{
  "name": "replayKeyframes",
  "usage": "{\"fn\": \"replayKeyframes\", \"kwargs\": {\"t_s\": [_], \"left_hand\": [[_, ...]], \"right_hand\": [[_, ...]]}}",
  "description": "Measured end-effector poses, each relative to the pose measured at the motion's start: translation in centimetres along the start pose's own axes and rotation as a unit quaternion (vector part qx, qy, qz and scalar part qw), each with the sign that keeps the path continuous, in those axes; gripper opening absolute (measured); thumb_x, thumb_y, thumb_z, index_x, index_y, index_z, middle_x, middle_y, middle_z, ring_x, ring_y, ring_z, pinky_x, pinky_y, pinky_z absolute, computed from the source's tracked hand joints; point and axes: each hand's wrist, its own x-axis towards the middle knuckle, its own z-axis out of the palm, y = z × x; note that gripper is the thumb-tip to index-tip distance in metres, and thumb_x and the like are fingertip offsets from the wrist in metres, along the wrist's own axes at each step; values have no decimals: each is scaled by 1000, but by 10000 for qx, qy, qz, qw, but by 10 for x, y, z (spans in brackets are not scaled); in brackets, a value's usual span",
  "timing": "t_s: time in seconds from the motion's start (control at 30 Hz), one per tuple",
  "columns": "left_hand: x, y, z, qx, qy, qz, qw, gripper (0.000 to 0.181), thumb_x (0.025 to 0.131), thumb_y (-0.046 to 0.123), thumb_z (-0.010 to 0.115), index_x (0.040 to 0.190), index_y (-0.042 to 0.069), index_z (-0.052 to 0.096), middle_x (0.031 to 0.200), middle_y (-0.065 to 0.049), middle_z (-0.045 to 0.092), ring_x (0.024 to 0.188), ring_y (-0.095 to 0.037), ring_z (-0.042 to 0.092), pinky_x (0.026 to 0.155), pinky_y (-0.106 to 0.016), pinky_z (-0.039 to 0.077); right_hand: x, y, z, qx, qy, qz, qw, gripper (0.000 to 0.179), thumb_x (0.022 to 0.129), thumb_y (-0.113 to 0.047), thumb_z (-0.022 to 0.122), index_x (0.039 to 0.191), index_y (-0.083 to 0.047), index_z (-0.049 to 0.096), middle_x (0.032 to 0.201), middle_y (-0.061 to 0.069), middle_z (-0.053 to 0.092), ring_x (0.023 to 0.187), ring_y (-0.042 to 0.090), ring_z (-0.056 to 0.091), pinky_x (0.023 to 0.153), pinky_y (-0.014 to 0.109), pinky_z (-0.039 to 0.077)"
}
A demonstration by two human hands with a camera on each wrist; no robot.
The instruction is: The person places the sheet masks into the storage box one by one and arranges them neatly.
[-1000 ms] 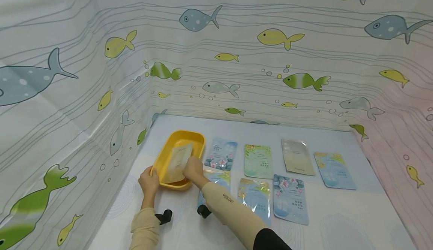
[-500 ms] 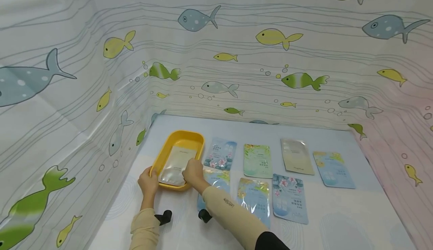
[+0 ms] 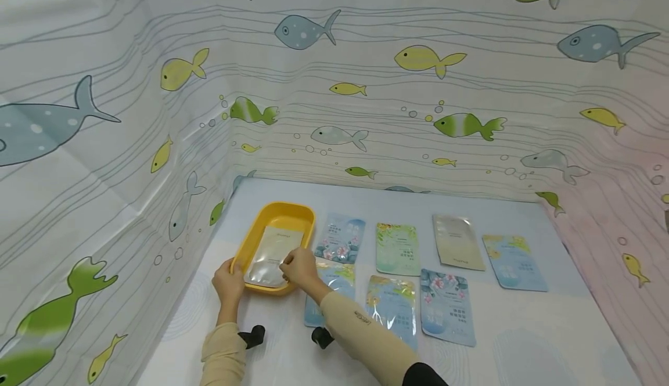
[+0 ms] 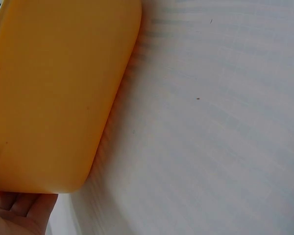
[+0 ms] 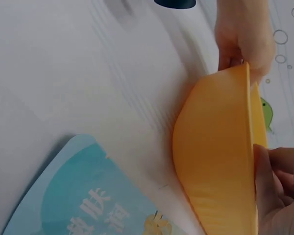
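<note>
My left hand (image 3: 228, 281) grips the near-left rim of a yellow plastic basin (image 3: 289, 206), its thumb inside and its fingers outside. In the left wrist view, the fingers (image 4: 33, 209) of that hand lie against the basin's end. A silver-beige sachet (image 3: 273, 255) lies flat in the basin, printed text at its far end. Over the basin's near-right side is my right hand (image 3: 301, 270), fingers bent beside the sachet's edge. In the right wrist view, its thumb (image 5: 263, 178) lies along the basin's rim; whether the fingertips pinch anything is hidden.
Right of the basin lie several sachets in two rows: a blue floral one (image 3: 341, 238), a green one (image 3: 398, 248), a beige one (image 3: 457, 242) and more blue ones. One blue sachet (image 3: 329, 281) is partly under my right forearm. Fish-printed curtains (image 3: 334, 113) enclose the table.
The sachet, tilted up a second ago, now lies flat on the basin's bottom with its other face showing. My right hand has risen slightly. My left hand stays on the rim.
</note>
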Motion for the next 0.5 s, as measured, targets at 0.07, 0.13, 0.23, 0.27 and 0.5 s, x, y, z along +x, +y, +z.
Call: {"fn": "replayKeyframes", "kwargs": {"t_s": [0.07,0.13,0.23,0.27,0.5], "left_hand": [[1,0,0,-13,11,-19,10000,24,87,-3,52,105,-15,62,104,-34,61,100,-51,57,89,-55,43],[2,0,-1,-12,20,-36,10000,24,87,-4,51,106,-15,61,105,-35,61,101,-51,56,90,-55,42],[2,1,-2,-23,0,-55,10000,25,87,-4,50,106,-15,61,105,-35,60,102,-51,55,90,-55,42],[2,1,-2,-28,-1,-44,10000,25,87,-4,50,106,-15,61,105,-35,60,102,-51,55,90,-56,42],[0,0,1,-5,-52,17,10000,26,86,-3,49,105,-16,61,104,-35,60,101,-52,55,90,-56,42]], "right_hand": [[-2,2,-2,388,-165,-126,9990,10,81,-2,68,73,1,72,57,4,66,44,5,58,43,16,46],[-3,2,-4,621,-313,-235,9973,8,82,0,66,78,3,73,61,6,68,47,6,60,45,16,48],[-6,1,-8,666,-420,-326,9964,9,81,0,64,81,3,73,64,7,69,50,5,61,47,15,48],[-6,1,-10,636,-422,-358,9964,10,81,0,64,82,3,73,65,6,69,50,5,61,47,15,47],[-17,2,-30,596,-427,-586,9956,12,85,-2,63,88,5,72,72,9,70,58,11,64,52,16,48]]}}
